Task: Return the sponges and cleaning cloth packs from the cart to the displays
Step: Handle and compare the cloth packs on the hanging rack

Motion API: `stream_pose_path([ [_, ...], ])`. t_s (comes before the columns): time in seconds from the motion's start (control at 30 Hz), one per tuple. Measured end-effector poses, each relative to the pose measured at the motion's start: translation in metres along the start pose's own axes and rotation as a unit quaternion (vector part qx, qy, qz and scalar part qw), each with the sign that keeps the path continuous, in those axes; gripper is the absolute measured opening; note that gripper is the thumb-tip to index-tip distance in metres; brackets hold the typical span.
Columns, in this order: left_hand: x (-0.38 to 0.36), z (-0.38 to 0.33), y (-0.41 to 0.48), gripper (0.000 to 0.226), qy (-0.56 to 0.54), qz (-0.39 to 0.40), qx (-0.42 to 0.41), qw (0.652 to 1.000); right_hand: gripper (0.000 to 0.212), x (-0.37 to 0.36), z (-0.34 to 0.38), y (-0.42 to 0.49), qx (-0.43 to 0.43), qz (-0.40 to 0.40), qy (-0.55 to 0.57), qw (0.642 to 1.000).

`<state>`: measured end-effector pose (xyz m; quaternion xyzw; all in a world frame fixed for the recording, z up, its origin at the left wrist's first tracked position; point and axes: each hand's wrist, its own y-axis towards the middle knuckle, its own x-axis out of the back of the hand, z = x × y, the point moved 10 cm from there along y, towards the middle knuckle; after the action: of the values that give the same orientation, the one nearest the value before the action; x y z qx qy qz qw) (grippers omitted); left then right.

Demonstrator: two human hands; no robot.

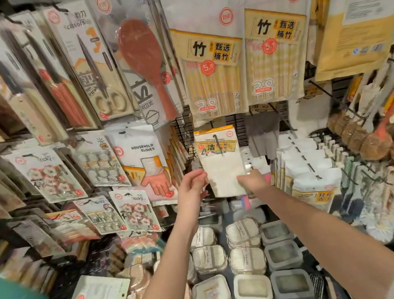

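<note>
Between left hand (192, 189) and right hand (251, 179): cleaning cloth pack (223, 171), white cloth; yellow-and-white header, black characters, red round sticker. Above the hands: bamboo packs (214, 72), white tops, yellow labels, pale yellow stripes, red stickers. Above left hand: rice paddle (139, 54), reddish brown. Beside left hand: gloves pack (145, 163), white, orange glove print. Below the hands: lidded boxes (242, 233), cream and grey.
</note>
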<state>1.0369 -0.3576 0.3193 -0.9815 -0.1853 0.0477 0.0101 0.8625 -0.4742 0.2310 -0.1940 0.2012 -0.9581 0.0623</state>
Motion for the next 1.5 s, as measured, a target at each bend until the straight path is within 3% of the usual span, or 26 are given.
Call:
stream_pose_path([
  [0.17, -0.039, 0.023, -0.008, 0.021, 0.029, 0.051, 0.028, 0.998, 0.033, 0.018, -0.050, -0.034, -0.016, 0.044, 0.011, 0.999],
  [0.37, -0.129, 0.050, -0.053, 0.019, 0.070, 0.128, 0.046, 0.988, 0.047, 0.132, -0.145, -0.075, -0.066, -0.005, 0.125, 0.990],
  [0.6, -0.287, 0.101, -0.143, 0.024, 0.087, 0.229, 0.098, 0.965, 0.036, 0.304, -0.247, -0.178, -0.063, -0.120, 0.249, 0.959],
  [0.77, -0.428, 0.163, -0.265, 0.016, 0.076, 0.341, 0.172, 0.921, 0.024, 0.414, -0.358, -0.290, -0.082, -0.193, 0.280, 0.937],
  [0.93, -0.536, 0.226, -0.382, 0.024, 0.081, 0.412, 0.299, 0.857, 0.011, 0.491, -0.470, -0.386, -0.118, -0.270, 0.329, 0.897],
  [1.17, -0.632, 0.270, -0.491, 0.014, 0.179, 0.504, 0.258, 0.805, 0.015, 0.550, -0.593, -0.452, -0.213, -0.357, 0.361, 0.835],
  [1.5, -0.751, 0.347, -0.544, 0.019, 0.295, 0.575, 0.239, 0.724, 0.024, 0.601, -0.697, -0.454, -0.275, -0.397, 0.388, 0.785],
])
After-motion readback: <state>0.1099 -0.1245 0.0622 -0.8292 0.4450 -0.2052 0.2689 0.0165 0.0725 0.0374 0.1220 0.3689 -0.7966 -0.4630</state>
